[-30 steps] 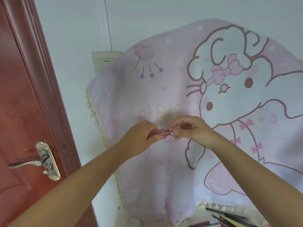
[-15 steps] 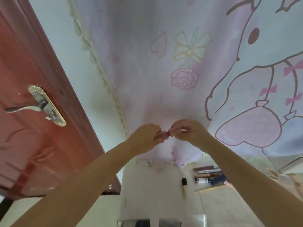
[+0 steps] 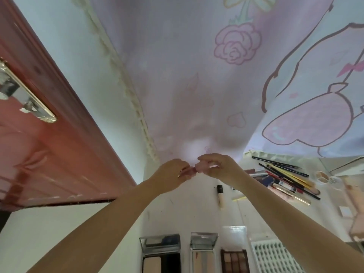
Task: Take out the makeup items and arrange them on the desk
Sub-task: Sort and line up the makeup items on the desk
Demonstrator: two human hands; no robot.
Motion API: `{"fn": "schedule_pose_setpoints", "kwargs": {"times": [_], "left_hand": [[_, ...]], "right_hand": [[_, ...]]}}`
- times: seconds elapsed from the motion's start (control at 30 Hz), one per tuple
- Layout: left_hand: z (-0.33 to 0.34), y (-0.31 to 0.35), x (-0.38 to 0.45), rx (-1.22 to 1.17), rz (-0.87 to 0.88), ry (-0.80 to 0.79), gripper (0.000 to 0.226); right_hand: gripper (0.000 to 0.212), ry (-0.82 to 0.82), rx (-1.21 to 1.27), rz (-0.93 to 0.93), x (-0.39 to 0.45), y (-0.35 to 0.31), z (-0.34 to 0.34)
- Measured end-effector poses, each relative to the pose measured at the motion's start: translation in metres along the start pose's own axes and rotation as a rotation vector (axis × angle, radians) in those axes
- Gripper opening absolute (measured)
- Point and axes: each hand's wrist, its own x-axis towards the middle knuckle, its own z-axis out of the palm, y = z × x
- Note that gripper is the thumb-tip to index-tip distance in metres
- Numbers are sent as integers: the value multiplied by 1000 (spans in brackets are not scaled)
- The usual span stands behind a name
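Leftmost, a red door (image 3: pixel 45 154) with a metal handle plate (image 3: pixel 27 99) stands beside a white wall. Next, the left hand (image 3: pixel 171 175) is raised above the white counter (image 3: pixel 189 211), its fingers curled around one end of a small pink makeup tube (image 3: pixel 194 170). The tube lies level between the two hands, bridging them. The right hand (image 3: pixel 220 167) pinches the tube's other end with curled fingertips, so both hands grasp it at once. Behind them hangs a pink cartoon-print cloth (image 3: pixel 197 75). Below, on the counter, a slim concealer tube (image 3: pixel 220 196) lies alone, and three open palettes (image 3: pixel 204 253) sit side by side at the near edge. Farther right, a loose pile of pencils and brushes (image 3: pixel 285 178) lies near the cloth's hem.
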Motion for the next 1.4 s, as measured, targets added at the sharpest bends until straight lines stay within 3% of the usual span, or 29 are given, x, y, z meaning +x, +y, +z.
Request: {"fn": "schedule_pose_setpoints", "kwargs": {"times": [0.1, 0.27, 0.33, 0.63, 0.87, 0.97, 1.1, 1.2, 1.3, 1.4], "left_hand": [[16, -18, 0, -103, -86, 10, 34], [43, -53, -5, -280, -260, 30, 15], [49, -63, -4, -329, -288, 63, 20], [74, -76, 9, -488, -393, 172, 13], [75, -78, 10, -498, -378, 140, 13], [75, -78, 12, -459, -397, 130, 8], [71, -74, 9, -424, -395, 86, 44], [54, -69, -3, -381, -433, 136, 67], [28, -46, -24, -312, -247, 387, 56], [0, -6, -40, -312, -10, 374, 47]], "right_hand": [[38, 31, 33, 87, -1, 15, 5], [30, 198, -353, 290, -23, 71, 18], [27, 236, -426, 356, -36, 91, 21], [44, 197, -670, 432, -15, 108, 35], [27, 101, -842, 540, 19, 109, 41], [24, 76, -811, 545, 19, 104, 38], [27, 47, -610, 468, 14, 89, 26], [15, 23, -419, 352, 4, 65, 14], [30, 71, -274, 204, -7, 27, 5], [24, 152, -178, 70, -17, -15, 1]]}}
